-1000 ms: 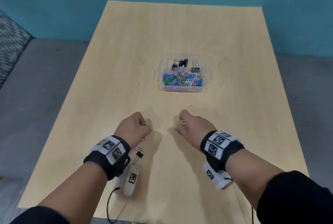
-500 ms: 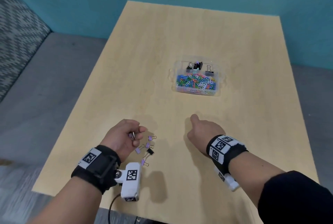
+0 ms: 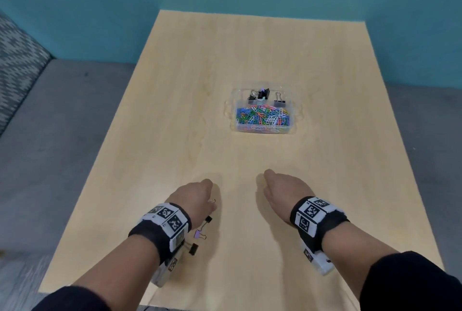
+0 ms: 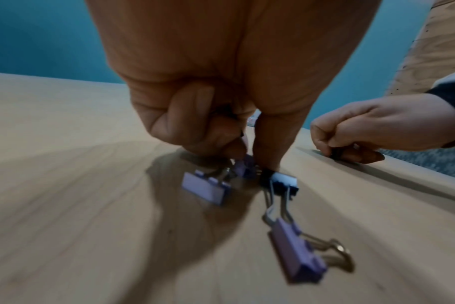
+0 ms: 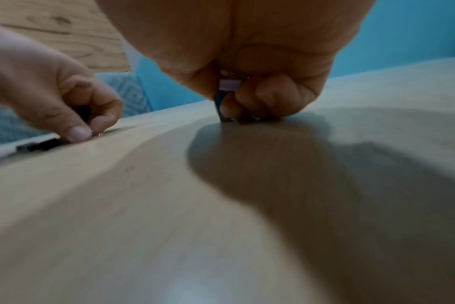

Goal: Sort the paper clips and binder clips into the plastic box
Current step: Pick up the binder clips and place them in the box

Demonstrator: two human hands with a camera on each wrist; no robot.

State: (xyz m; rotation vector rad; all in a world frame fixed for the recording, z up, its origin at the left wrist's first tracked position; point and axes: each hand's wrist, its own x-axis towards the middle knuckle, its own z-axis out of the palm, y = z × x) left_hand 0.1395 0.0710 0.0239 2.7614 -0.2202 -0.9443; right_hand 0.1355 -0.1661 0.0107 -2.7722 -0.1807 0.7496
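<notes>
A clear plastic box [image 3: 295, 110] stands mid-table, with coloured paper clips [image 3: 262, 119] in its near part and binder clips [image 3: 261, 95] in its far part. My left hand [image 3: 200, 198] is curled, knuckles up, at the table's near left. In the left wrist view its fingertips [image 4: 266, 160] pinch a small purple binder clip [image 4: 244, 167] on the table. My right hand [image 5: 229, 102] is curled against the table and grips a purple clip [image 5: 229, 85] and a dark clip [image 5: 220, 109].
Loose binder clips lie by my left wrist: a black one [image 3: 208, 219], a purple one [image 3: 200, 235] and another black one [image 3: 192, 248]. The wooden table [image 3: 250, 48] ends at a teal wall; grey floor lies to the left.
My left hand has turned knuckles-up and come down onto the clips by the near left edge. My right hand has stayed curled on the table. The head view has shifted.
</notes>
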